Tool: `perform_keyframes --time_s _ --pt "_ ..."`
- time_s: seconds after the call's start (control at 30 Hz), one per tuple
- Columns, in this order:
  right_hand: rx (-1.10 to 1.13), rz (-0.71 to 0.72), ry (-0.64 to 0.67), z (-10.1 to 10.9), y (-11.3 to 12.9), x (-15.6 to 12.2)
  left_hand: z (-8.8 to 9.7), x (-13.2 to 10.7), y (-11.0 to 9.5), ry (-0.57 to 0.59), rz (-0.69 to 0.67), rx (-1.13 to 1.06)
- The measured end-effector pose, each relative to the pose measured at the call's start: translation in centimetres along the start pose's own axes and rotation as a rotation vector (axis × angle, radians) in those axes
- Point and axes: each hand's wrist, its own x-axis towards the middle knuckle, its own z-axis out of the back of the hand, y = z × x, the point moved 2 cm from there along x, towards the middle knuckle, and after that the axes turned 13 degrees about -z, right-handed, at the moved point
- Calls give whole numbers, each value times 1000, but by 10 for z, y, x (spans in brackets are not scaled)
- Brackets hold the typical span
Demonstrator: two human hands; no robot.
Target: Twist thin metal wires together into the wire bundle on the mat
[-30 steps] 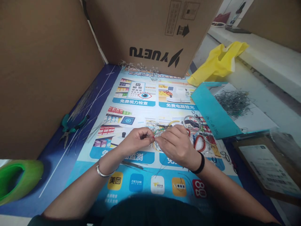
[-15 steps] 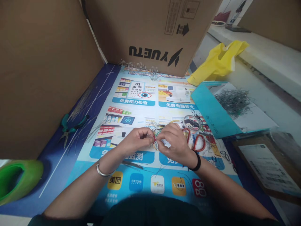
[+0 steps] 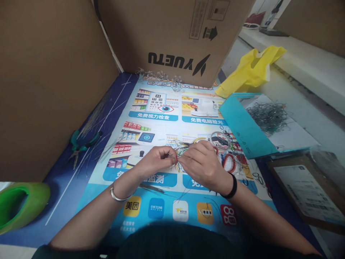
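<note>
My left hand [image 3: 155, 162] and my right hand [image 3: 202, 163] meet fingertip to fingertip over a printed poster mat [image 3: 151, 118]. Both are pinched shut on a thin wire [image 3: 178, 160] with a small red piece at the point where the fingers meet. Just beyond the fingers lies a loose tangle of thin coloured wires [image 3: 183, 145]. Red wire loops [image 3: 229, 162] and a small clear ring [image 3: 219, 140] lie to the right of my right hand. A silver bangle is on my left wrist, a black band on my right.
Large cardboard boxes [image 3: 172, 36] wall the back and left. Teal-handled pliers [image 3: 79, 144] and straight wire lengths lie at the left. A green tape roll [image 3: 18, 205] sits at bottom left. Right: blue folder [image 3: 242, 126] with a wire pile [image 3: 266, 115], yellow bag [image 3: 250, 70], clipboard [image 3: 304, 190].
My right hand has turned slightly at the wrist while pinching, rolling back and forth. My left hand has stayed in place.
</note>
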Motion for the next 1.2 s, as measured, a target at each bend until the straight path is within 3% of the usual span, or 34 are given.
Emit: perform_keyframes --time_s 0.2,0.33,0.47,0.57,0.73,0.9,1.2 --pt "-17 -11 56 -1 1 3 -2 1 0 -4 -12 1" --pt "-3 -31 7 -8 4 2 -2 0 0 1 -27 -8" --pt "202 -219 -117 -17 5 1 -1 0 1 -11 -36 -36" --pt "342 -331 -112 -18 5 1 0 0 1 -25 -43 -51" --pt "205 -210 5 -6 1 3 1 0 0 -29 -62 12" --pt "91 -104 -6 3 0 4 0 0 1 -24 -60 29" --pt "49 -68 37 -1 1 4 -2 0 2 -22 -50 42"
